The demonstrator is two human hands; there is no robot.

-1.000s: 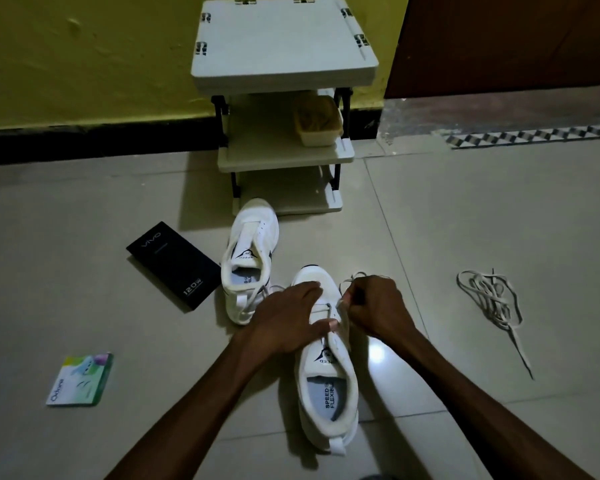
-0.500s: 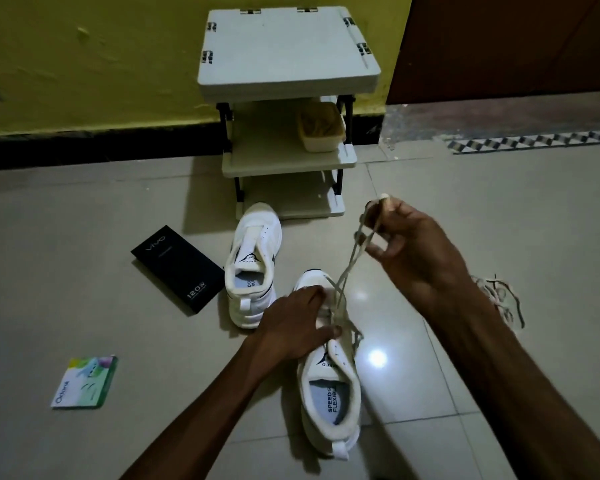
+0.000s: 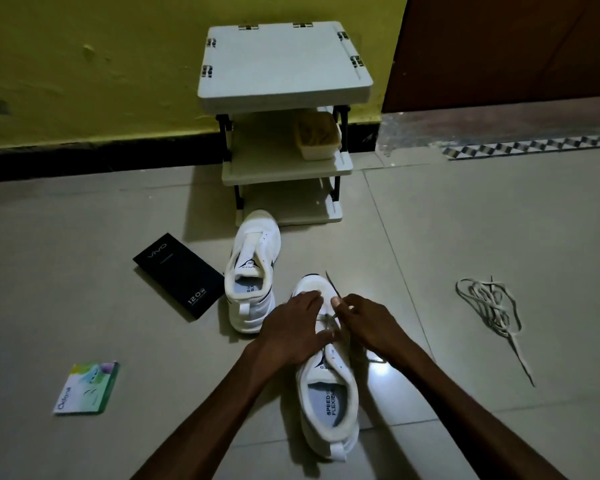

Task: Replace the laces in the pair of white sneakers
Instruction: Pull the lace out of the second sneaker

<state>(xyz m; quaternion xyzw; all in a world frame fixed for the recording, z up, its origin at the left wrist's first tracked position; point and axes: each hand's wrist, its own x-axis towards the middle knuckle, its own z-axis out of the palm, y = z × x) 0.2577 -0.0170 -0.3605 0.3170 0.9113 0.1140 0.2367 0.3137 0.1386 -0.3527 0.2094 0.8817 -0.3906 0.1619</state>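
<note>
Two white sneakers on a tiled floor. The near sneaker lies toe away from the person, heel closest, insole print visible. Both hands sit over its front half. The left hand rests palm-down on the left side of the upper, fingers curled over the eyelet area, pressing the shoe; whether it pinches any lace cannot be told. The right hand is closed at the fingertips just beside it, thumb and fingers pinched on a pale lace that crosses the tongue between the two hands; one lace end pokes out past the toe, another trails on the floor to the right of the shoe. The second sneaker stands farther and to the left, toe toward the wall, no lace visible in it. A loose tangle of old lace lies well apart to the right. A black phone box lies just left of the far sneaker; a small green-and-white packet sits near left. A small white shelf rack stands against the yellow wall, a tub on its middle shelf.
</note>
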